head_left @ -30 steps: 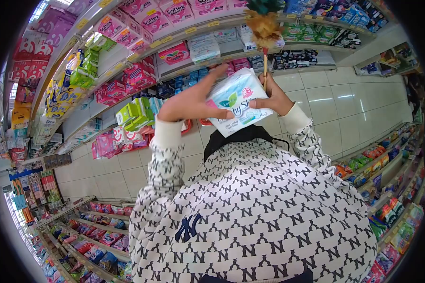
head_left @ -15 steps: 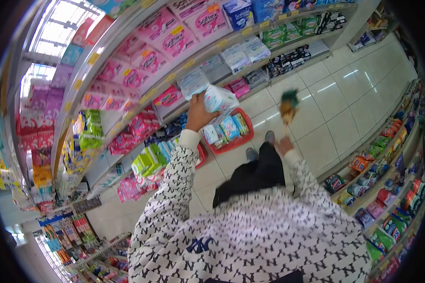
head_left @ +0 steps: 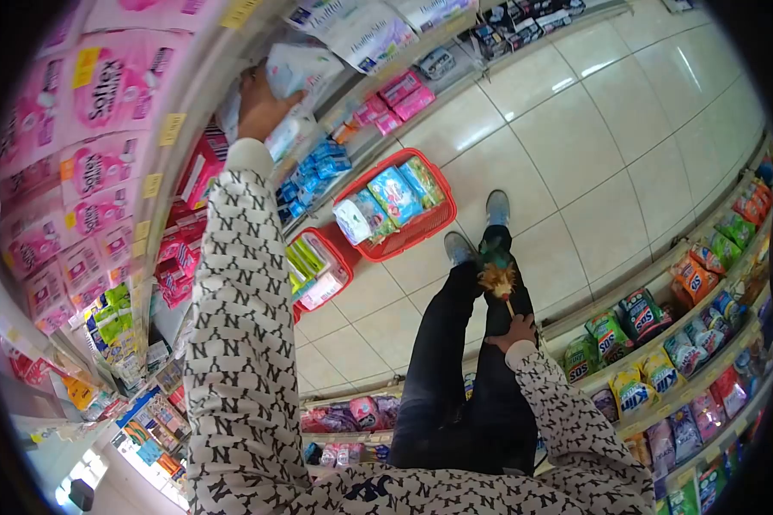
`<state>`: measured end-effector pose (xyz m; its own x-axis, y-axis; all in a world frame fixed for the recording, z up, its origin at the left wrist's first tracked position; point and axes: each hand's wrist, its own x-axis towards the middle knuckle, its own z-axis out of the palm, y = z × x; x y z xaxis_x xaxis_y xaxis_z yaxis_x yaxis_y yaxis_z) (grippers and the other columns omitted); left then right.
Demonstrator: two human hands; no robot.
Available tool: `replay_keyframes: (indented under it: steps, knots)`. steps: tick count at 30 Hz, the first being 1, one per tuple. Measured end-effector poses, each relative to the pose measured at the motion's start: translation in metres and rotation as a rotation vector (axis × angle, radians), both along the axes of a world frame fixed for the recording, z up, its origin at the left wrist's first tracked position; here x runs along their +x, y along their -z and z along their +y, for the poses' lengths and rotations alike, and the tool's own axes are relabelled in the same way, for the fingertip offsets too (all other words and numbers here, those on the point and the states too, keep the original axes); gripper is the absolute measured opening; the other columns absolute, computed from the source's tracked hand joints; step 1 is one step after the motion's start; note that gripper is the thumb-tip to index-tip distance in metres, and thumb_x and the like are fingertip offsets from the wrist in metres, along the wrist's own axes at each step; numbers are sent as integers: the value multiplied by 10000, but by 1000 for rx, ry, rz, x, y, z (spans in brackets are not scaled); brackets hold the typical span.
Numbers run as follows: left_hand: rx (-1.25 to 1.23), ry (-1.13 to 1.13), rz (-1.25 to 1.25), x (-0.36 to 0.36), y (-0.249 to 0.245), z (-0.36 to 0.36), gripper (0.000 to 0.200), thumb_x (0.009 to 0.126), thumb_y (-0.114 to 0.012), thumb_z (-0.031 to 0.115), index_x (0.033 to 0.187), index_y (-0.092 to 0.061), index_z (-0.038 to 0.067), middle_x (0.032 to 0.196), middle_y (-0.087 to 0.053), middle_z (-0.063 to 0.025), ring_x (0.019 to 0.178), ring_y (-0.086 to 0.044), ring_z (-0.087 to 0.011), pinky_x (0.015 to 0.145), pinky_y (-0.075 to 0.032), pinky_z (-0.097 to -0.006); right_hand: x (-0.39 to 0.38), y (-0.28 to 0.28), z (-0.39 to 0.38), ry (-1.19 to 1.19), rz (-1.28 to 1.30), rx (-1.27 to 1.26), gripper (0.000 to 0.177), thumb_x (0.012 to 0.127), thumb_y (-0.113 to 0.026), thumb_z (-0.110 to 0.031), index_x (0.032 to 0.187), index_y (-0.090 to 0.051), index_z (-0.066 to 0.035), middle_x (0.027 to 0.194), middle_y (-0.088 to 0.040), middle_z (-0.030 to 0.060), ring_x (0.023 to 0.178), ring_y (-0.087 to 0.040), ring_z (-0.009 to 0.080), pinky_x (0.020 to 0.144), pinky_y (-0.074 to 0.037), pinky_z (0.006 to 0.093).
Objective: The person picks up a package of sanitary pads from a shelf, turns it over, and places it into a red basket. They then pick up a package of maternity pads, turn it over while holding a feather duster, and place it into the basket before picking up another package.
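1. Pale floor tiles (head_left: 575,154) fill the middle and right of the frame, between pink packs (head_left: 103,94) at upper left and pouches (head_left: 644,313) at lower right.
2. Your left hand (head_left: 264,105) is clamped on a white pack (head_left: 305,67) at the upper middle-left, over the shelf; its fingertips are partly hidden.
3. You seem to grip that pack from its near side because the shelf is reached only from there. It lies just beside the Healthy Skin packs (head_left: 365,39); whether it rests on the shelf, you cannot tell.
4. Your right hand (head_left: 514,333), right of centre, is closed round the handle of a duster (head_left: 496,281). Holding it low, over your right leg (head_left: 502,386), probably leaves the other arm free.
5. Near the centre, a red basket (head_left: 416,244) holds a blue pack (head_left: 395,196) in the middle, a pale pack (head_left: 349,220) at the left and a green pack (head_left: 422,180) at the right.
6. Just beside it, lower left, a second basket (head_left: 349,279) holds lime packs (head_left: 302,260) and pale ones. Both probably stand by the shelf for easy reach.
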<state>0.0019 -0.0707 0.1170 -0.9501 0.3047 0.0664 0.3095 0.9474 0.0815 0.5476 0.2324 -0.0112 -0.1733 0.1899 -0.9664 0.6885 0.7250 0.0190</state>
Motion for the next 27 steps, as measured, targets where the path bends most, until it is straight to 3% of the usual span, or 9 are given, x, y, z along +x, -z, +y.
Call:
replay_keyframes:
  steps: [6, 9, 13, 15, 18, 21, 22, 26, 27]
  knots:
    - [-187, -89, -95, -52, 40, 5, 918, 631, -836, 419, 1351, -403, 49, 1334, -406, -239, 1211, -459, -419, 973, -447, -495, 6, 3, 14, 31, 10, -18, 957, 608, -843, -492, 1308, -408, -8, 1445, -272, 236, 1333, -334, 424, 1044, -403, 457]
    - [-295, 40, 16, -59, 55, 9, 946, 633, -836, 413, 1381, -394, 40, 1305, -442, -254, 1173, -488, -422, 941, -462, -482, 20, 11, 18, 27, 54, -26, 917, 600, -847, -493, 1245, -435, 13, 1404, -297, 265, 1324, -329, 441, 1076, -358, 465]
    - [-396, 183, 199, -59, 72, 17, 914, 684, -811, 372, 1414, -362, 55, 1361, -427, -223, 1245, -434, -403, 1060, -351, -479, 25, 22, 19, 54, 109, -9, 838, 570, -877, -461, 1141, -490, 14, 1274, -376, 214, 1229, -411, 417, 1022, -417, 460]
    - [-308, 161, 66, -57, 84, 11, 927, 704, -798, 350, 1434, -317, 40, 1417, -382, -218, 1317, -367, -374, 1106, -274, -495, 28, 21, 22, 46, 134, -12, 835, 568, -878, -464, 1134, -493, 13, 1229, -392, 198, 1191, -437, 403, 1004, -429, 459]
    - [-215, 117, 219, -35, 87, 18, 980, 735, -760, 392, 1466, -230, 10, 1500, -265, -241, 1393, -264, -379, 1129, -240, -486, 24, 20, 26, 19, 135, -14, 837, 565, -882, -460, 1132, -490, 15, 1232, -390, 193, 1180, -445, 397, 995, -436, 455]
    - [-152, 55, 156, -22, 111, 16, 1009, 731, -722, 475, 1475, -213, 23, 1503, -235, -265, 1406, -228, -408, 1123, -257, -508, 17, 20, 31, 66, 63, -77, 853, 585, -854, -490, 1150, -489, 36, 1382, -318, 273, 1330, -307, 460, 1094, -340, 460]
    - [-177, -11, 32, -12, 106, 21, 1077, 750, -678, 490, 1502, -80, 5, 1545, -140, -266, 1453, -91, -392, 1166, -130, -499, 12, 19, 29, 73, 58, -81, 844, 584, -855, -488, 1144, -493, 31, 1376, -326, 268, 1321, -319, 456, 1084, -352, 462]
    - [-154, 38, 135, -27, 116, 10, 1079, 739, -688, 517, 1501, -109, 17, 1551, -156, -238, 1433, -164, -408, 1129, -172, -580, 10, 26, 29, 52, 90, -46, 804, 584, -857, -475, 1118, -503, 11, 1317, -370, 242, 1273, -373, 438, 1036, -403, 468]
    - [-123, 54, 255, -16, 115, 18, 937, 757, -693, 442, 1464, -247, 18, 1496, -281, -233, 1366, -275, -435, 1077, -242, -598, 18, 28, 32, 26, 100, -36, 793, 584, -857, -471, 1111, -504, 5, 1293, -384, 234, 1258, -388, 432, 1022, -415, 469]
